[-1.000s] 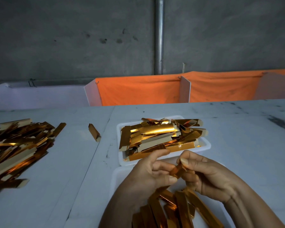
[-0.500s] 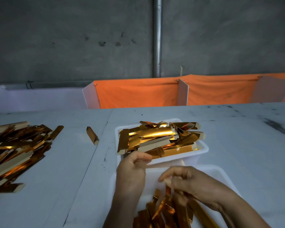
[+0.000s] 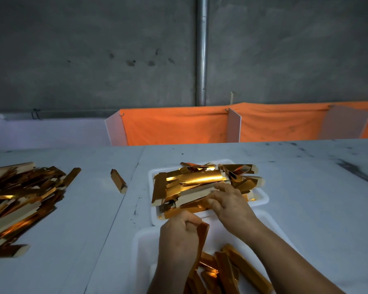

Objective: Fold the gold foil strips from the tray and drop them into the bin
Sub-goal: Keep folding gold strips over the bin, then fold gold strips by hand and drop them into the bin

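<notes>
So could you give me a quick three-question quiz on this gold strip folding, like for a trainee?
1. True or false: the left hand holds a gold strip.
2. The right hand reaches into: A) the tray B) the bin C) the loose pile.
3. Fill in: a lone strip lies on the table to the tray's ____.

Key: 1 true; 2 A; 3 left.

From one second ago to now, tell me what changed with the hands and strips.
The right hand let go of the shared strip and reached forward into the tray. The left hand now grips a folded strip over the bin. The loose pile stayed put.
</notes>
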`<state>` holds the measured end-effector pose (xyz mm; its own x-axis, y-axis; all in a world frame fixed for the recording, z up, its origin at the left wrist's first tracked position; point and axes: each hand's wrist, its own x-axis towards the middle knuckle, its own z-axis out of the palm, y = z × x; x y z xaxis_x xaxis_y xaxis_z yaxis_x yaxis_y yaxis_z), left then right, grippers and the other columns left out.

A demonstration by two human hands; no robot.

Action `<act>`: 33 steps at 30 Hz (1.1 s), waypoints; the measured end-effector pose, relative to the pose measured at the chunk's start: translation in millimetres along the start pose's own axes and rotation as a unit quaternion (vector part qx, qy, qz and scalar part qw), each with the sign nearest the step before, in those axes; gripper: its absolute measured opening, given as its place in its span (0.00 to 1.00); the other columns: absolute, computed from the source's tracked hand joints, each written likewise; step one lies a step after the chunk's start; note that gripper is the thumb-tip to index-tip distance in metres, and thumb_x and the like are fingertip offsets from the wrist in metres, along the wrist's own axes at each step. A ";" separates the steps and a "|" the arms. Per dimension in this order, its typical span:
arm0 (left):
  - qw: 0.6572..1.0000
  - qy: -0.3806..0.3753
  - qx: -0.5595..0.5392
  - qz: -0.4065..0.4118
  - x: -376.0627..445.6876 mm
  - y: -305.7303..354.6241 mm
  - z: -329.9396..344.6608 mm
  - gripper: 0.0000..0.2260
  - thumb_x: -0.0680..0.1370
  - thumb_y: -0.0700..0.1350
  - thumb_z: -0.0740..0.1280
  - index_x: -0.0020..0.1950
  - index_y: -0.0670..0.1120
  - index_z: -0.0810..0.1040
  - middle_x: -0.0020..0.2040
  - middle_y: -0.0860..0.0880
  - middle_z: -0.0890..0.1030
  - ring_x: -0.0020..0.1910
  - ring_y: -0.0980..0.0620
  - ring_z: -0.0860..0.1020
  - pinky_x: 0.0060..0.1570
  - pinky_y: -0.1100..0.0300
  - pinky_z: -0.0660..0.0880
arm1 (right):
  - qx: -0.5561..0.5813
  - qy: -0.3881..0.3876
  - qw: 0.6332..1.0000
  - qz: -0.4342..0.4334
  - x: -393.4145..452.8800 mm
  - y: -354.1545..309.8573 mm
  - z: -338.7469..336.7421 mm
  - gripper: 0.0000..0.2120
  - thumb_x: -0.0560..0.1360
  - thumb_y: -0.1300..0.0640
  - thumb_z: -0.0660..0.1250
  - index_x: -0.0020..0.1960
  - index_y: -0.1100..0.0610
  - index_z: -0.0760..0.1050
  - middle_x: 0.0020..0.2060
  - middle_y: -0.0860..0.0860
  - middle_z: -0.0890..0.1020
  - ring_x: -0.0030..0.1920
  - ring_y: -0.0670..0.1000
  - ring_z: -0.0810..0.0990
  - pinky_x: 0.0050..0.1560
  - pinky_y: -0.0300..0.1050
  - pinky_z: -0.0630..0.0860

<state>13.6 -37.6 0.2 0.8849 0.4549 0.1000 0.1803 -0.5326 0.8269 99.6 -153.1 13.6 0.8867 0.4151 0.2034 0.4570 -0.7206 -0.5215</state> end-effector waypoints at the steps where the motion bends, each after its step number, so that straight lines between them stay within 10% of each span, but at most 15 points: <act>1: 1.000 -0.006 0.027 0.008 -0.8 0.5 0.4 0.11 0.82 0.43 0.58 0.55 0.53 0.78 0.47 0.59 0.76 0.42 0.62 0.71 0.35 0.76 0.64 | -0.012 -0.015 1.000 0.001 4.4 -0.3 2.9 0.13 0.82 0.53 0.57 0.61 0.51 0.78 0.69 0.48 0.68 0.69 0.52 0.63 0.64 0.42 0.62; 8: 0.996 -0.009 0.084 0.039 -2.6 1.8 0.7 0.11 0.82 0.44 0.57 0.58 0.50 0.78 0.56 0.54 0.78 0.46 0.60 0.71 0.40 0.78 0.65 | -0.037 -0.027 0.998 -0.033 12.5 0.2 13.9 0.12 0.81 0.57 0.58 0.58 0.55 0.78 0.59 0.50 0.77 0.59 0.48 0.71 0.57 0.36 0.67; 14: 0.985 0.121 0.072 0.100 -7.2 6.8 -3.2 0.11 0.80 0.43 0.61 0.61 0.52 0.75 0.61 0.56 0.74 0.56 0.59 0.71 0.51 0.75 0.66 | 0.265 0.138 0.954 0.028 -8.5 2.1 -11.3 0.10 0.77 0.64 0.66 0.45 0.49 0.79 0.44 0.47 0.79 0.43 0.44 0.78 0.45 0.36 0.77; 20: 0.942 0.112 0.150 0.277 -10.1 12.0 3.6 0.25 0.67 0.44 0.77 0.63 0.49 0.78 0.65 0.46 0.74 0.66 0.44 0.69 0.57 0.47 0.70 | 0.369 0.073 0.923 0.079 -39.0 7.7 -30.9 0.10 0.76 0.64 0.67 0.48 0.49 0.81 0.39 0.51 0.79 0.35 0.44 0.81 0.34 0.35 0.77; 27: 0.938 0.145 0.148 0.279 -11.9 15.3 2.6 0.19 0.63 0.39 0.79 0.52 0.49 0.83 0.59 0.43 0.77 0.57 0.42 0.76 0.46 0.50 0.79 | 0.398 0.029 0.910 0.113 -50.1 25.5 -32.6 0.12 0.77 0.63 0.66 0.46 0.48 0.83 0.41 0.50 0.79 0.39 0.50 0.80 0.34 0.36 0.77; 33: 0.901 0.079 0.283 0.318 -9.3 12.4 3.2 0.18 0.64 0.45 0.79 0.53 0.50 0.83 0.55 0.50 0.82 0.62 0.46 0.76 0.63 0.31 0.61 | 0.419 -0.004 0.903 0.095 -49.2 33.2 -37.8 0.15 0.78 0.66 0.62 0.43 0.54 0.85 0.31 0.47 0.80 0.29 0.44 0.75 0.30 0.33 0.73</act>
<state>9.0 -50.7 7.8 0.8224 0.0008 0.5689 -0.1125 -0.9800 0.1639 73.7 -218.4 17.5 0.9415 0.3344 0.0409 0.0807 -0.1060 -0.9911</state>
